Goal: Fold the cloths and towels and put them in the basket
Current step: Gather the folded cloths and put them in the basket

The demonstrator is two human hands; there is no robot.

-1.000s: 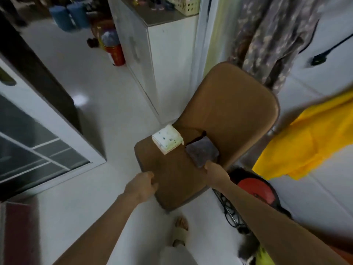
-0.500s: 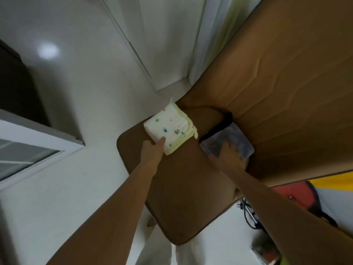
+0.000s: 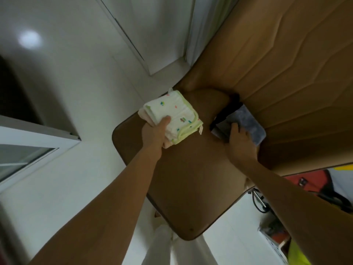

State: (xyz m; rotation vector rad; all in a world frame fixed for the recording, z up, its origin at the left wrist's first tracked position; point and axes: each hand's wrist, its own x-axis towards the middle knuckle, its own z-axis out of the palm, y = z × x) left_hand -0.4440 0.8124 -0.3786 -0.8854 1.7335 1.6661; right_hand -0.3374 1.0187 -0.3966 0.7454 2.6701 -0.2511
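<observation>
A folded white cloth with coloured specks and a green border (image 3: 178,111) lies on a pinkish folded cloth at the far left of a brown chair seat (image 3: 183,176). My left hand (image 3: 155,131) grips this stack at its near edge, thumb on top. A folded grey-blue towel (image 3: 246,121), with a dark layer under it, sits against the chair's backrest. My right hand (image 3: 239,141) lies flat on its near corner, fingers spread over it; whether the fingers curl under it I cannot tell. No basket is in view.
The brown backrest (image 3: 286,69) rises at the right. White floor (image 3: 63,96) lies to the left, with a white cabinet (image 3: 152,31) beyond. A red object (image 3: 309,180) and dark wire parts sit low at the right. White trousers show at the bottom.
My head has come closer to the chair. My left hand went from open beside the seat to gripping the white stack. My right hand slid further onto the grey-blue towel.
</observation>
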